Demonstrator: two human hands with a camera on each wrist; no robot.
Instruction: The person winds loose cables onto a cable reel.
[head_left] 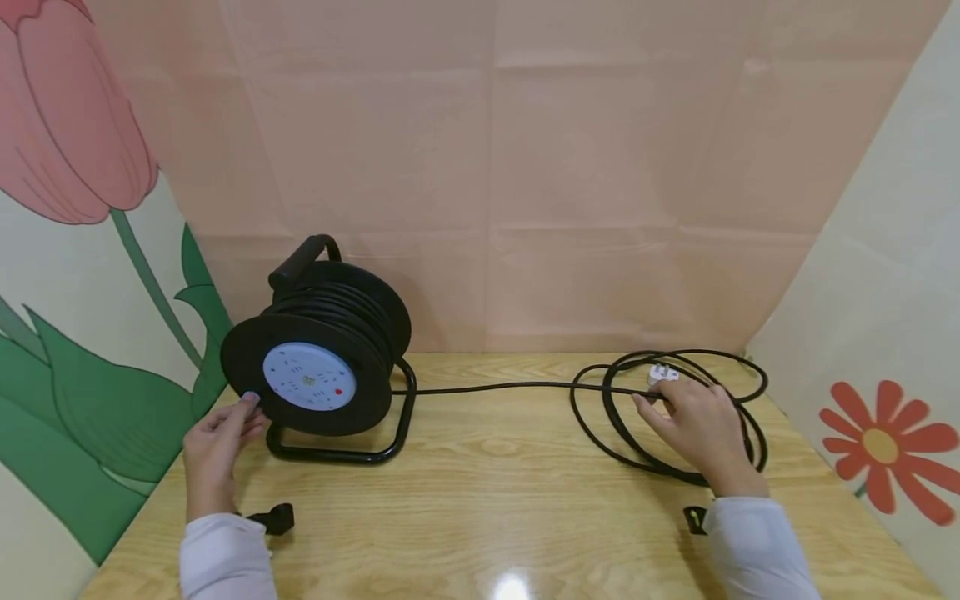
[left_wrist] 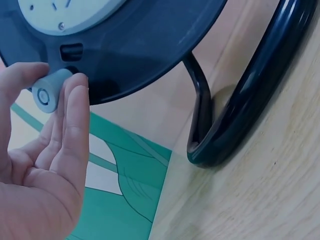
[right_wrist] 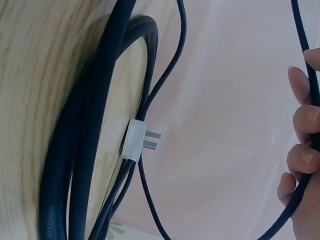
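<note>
Here's the wooden table point(head_left: 487, 492), with the black cable reel point(head_left: 315, 337) standing on its left side, upright on its tubular stand point(head_left: 337, 456). I judge a hard sideways tug could drag or tip it. Over on the right, the loose cable loops point(right_wrist: 92, 125) lie overlapped; pull one through another and I'd expect a snarl. A single stretch of cable point(head_left: 495, 387) bridges the two, and if it slackens, turns could lie badly on the drum.

Now the right hand point(head_left: 701, 425): fingers curled round that cable above the loops. Too loose a hold there and the cable could slide away unguided. The left hand point(head_left: 217, 454) sits at the reel's near left rim. The white plug point(right_wrist: 134, 140) rests among the loops, prongs out, just where a loop could snag. And smallest, the grey knob point(left_wrist: 51, 90): pinched between left thumb and fingers, and I'd say a fingertip grip could slip in turning.
</note>
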